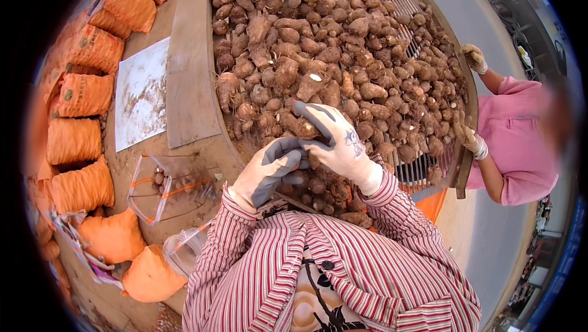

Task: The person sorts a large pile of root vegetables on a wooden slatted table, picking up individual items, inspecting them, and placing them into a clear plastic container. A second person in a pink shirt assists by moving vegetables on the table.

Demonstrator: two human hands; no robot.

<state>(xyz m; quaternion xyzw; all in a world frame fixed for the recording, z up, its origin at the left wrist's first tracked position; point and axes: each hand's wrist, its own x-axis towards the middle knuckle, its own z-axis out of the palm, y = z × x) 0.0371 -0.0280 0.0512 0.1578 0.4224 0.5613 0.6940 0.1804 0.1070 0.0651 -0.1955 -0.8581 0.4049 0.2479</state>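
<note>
Both my hands wear white work gloves with grey coated fingers and palms. My right hand (337, 141) grips a brown taro corm (301, 126) whose pale end faces it, above the near edge of a large heap of taro (330, 52). My left hand (275, 169) is close against the right one, below the corm, with its fingers curled; whether it also touches the corm is hidden. A corm with a white cut end (311, 85) lies on the heap just beyond my right hand. The heap rests on a slatted sorting table (413, 169).
A person in a pink top (510, 134) stands right, gloved hands at the table's wooden rim (464, 166). Filled orange mesh sacks (82, 187) line the left. Nearer stand a clear bag (149, 194) of small corms and a transparent container (181, 249). Flat boards (190, 70) lie beside the heap.
</note>
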